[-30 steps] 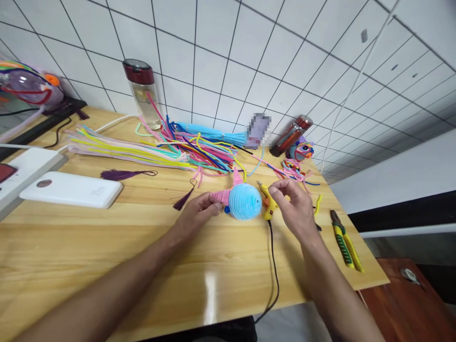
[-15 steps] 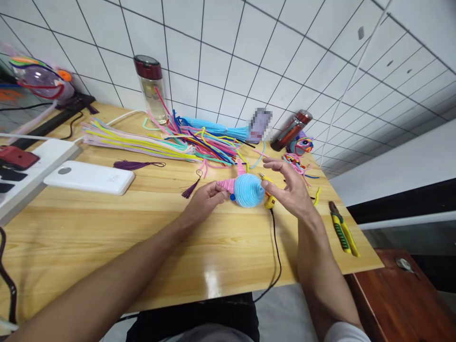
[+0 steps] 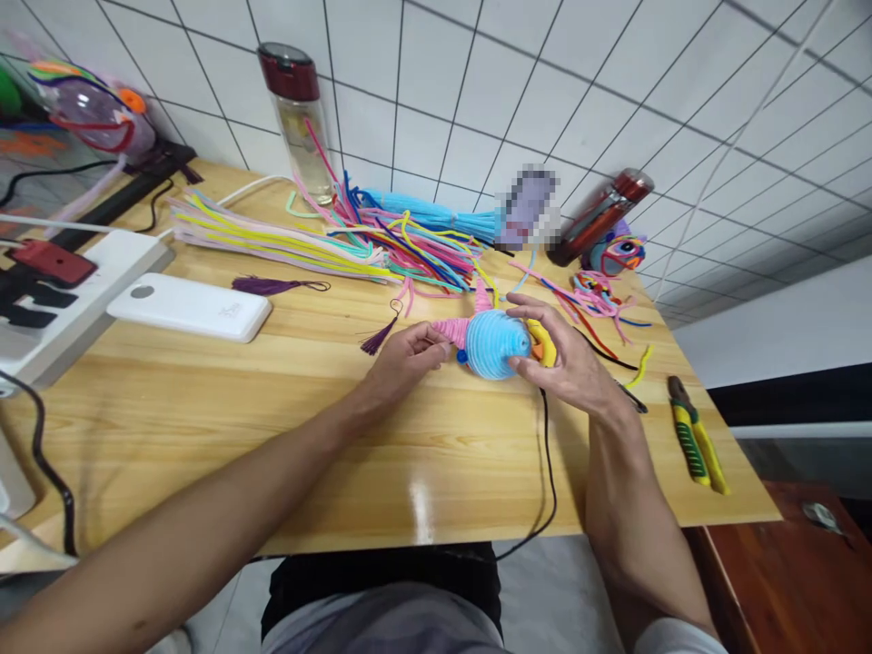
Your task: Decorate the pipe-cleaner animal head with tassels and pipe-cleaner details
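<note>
A light-blue pipe-cleaner figure [image 3: 491, 343], wound in round coils, lies in front of me with two pink cones and a small blue ball on its left side. My left hand [image 3: 412, 359] pinches the lower pink cone [image 3: 452, 331] between thumb and fingers. Curved around the figure's right end is my right hand [image 3: 562, 354], thumb against its lower edge and a fingertip at its upper edge. Behind that hand, a yellow corded tool [image 3: 545, 343] is partly hidden; its black cord [image 3: 553, 481] runs off the table's front edge.
Bundled pipe cleaners [image 3: 286, 245] lie along the back, near a glass bottle [image 3: 300, 127] and a red flask [image 3: 603, 218]. Purple tassels [image 3: 269, 285] and a white power bank [image 3: 191, 307] are left. Pliers [image 3: 695, 436] lie right, close to the table edge. A power strip [image 3: 129, 263] stands far left.
My right hand has closed in from the right and now meets the blue figure's end. The left hand keeps its pinch on the pink cone. The whole view has shifted.
</note>
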`<state>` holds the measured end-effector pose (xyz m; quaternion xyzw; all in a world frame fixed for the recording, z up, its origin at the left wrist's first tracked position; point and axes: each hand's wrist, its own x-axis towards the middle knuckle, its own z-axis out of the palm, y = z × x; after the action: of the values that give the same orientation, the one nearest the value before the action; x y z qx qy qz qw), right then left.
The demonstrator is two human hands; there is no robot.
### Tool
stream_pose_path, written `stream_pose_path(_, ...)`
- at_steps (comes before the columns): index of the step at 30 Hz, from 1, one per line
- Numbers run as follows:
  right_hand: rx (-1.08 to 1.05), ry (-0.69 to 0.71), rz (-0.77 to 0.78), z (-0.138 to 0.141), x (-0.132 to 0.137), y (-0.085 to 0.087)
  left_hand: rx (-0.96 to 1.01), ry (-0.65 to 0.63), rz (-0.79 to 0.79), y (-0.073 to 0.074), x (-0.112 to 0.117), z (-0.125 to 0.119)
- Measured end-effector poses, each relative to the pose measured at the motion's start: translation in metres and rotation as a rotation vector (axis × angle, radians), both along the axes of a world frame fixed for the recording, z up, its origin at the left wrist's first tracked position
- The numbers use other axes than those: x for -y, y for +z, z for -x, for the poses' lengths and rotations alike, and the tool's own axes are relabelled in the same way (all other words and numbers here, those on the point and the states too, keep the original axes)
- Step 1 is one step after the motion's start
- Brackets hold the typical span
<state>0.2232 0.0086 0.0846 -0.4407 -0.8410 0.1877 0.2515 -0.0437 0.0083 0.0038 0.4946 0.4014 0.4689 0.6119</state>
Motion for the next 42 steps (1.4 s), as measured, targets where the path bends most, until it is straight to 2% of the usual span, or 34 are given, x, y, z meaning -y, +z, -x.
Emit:
stream_pose_path(8, 0.026, 0.025, -0.044, 0.008, -0.004, -0.010, -0.016, 0.038, 0.002, 0.008, 0.007, -0.002)
stream_pose_path(14, 0.039, -0.001, -0.083, 0.010, -0.003, -0.009, -0.015, 0.050, -0.089, 0.008, 0.012, -0.007)
stream_pose_path(20, 0.041, -0.020, -0.117, 0.012, -0.002, -0.011, -0.138, 0.099, -0.047, 0.002, 0.016, -0.010)
stream_pose_path(26, 0.055, -0.047, -0.168, 0.012, -0.002, -0.013, -0.255, 0.167, -0.162, 0.003, 0.021, -0.010)
stream_pose_path(31, 0.028, -0.045, -0.265, 0.023, 0.010, -0.004, -0.226, 0.143, -0.272, 0.012, 0.026, -0.011)
stream_pose_path(36, 0.002, 0.060, -0.373, 0.041, 0.022, 0.000, -0.231, 0.079, -0.404, 0.021, 0.030, -0.010)
stream_pose_path(42, 0.050, 0.091, -0.367, 0.046, 0.023, -0.003, -0.227, 0.047, -0.388, 0.027, 0.033, -0.011)
